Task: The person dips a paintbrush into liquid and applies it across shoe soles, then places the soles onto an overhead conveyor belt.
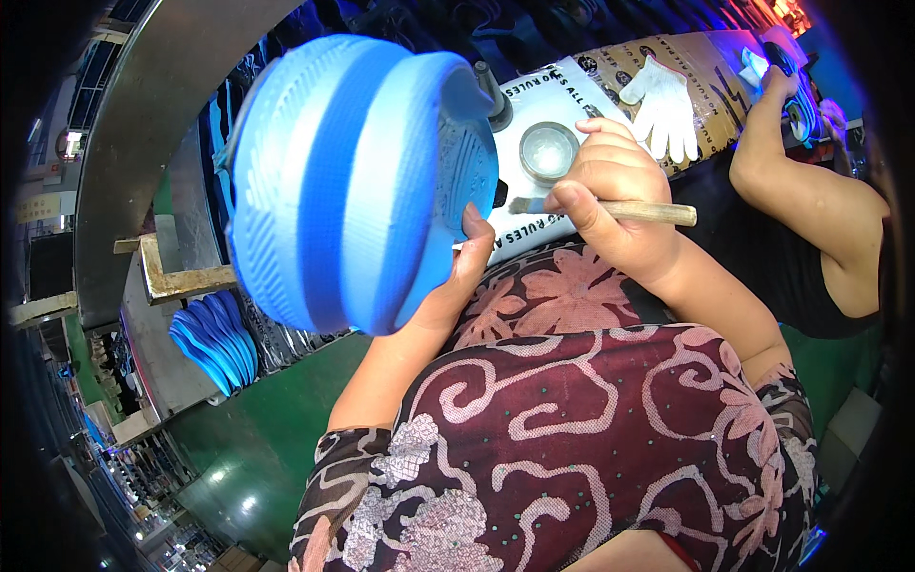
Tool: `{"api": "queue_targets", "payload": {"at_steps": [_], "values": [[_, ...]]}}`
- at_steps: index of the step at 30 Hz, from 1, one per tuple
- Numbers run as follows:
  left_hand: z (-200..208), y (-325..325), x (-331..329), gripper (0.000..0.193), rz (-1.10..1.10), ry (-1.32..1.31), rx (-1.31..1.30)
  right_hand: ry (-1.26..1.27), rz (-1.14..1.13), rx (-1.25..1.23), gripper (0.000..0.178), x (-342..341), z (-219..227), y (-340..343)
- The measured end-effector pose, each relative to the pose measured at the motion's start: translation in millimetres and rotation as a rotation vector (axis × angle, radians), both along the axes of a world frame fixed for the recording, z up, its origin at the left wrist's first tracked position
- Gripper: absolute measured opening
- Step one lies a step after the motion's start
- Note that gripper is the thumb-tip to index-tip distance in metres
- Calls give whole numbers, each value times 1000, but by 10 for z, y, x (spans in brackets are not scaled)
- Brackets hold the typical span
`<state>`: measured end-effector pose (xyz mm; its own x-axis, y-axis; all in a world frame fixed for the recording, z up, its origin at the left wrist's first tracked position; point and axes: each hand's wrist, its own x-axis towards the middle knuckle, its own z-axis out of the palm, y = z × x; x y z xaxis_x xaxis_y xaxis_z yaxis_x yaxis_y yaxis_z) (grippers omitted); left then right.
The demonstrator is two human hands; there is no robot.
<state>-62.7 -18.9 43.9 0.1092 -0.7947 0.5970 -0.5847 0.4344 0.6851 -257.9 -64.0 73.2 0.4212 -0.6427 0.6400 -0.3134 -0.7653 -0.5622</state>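
Blue sole (367,191) held in my left grip (467,259), brush (658,213) in my right grip (621,195), cup (548,128) just beyond. Likely brushing; next calls for steadiness.

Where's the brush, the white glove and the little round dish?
Brush (656,213): head view, on the wooden handle.
White glove (660,107): head view, on the middle of the glove.
Round dish (526,153): head view, on its left wall.

The left hand (464,262) grips a striped blue shoe sole (348,186); the right hand (624,195) holds a wooden-handled brush (658,212) beside a round dish (525,153), near 1 white glove (665,107).
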Motion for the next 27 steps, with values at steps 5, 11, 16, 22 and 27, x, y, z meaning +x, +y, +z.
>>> {"api": "queue_targets", "payload": {"at_steps": [5,11,16,22,27], "values": [[0,10,40,27,-29,-36,-6,20,-16,-47,16,92,8,19],[39,-15,46,39,-101,-55,-21,77,-57,-179,17,51,64,55],[135,-103,98,50,-194,151,87,69,-122,-118,17,-164,111,-42],[1060,-157,20,72,-499,731,545,33,-254,-150,14,-654,-82,-21],[1500,-727,-758,83,-1016,531,904,-138,-287,86,21,-978,-226,20]]}}
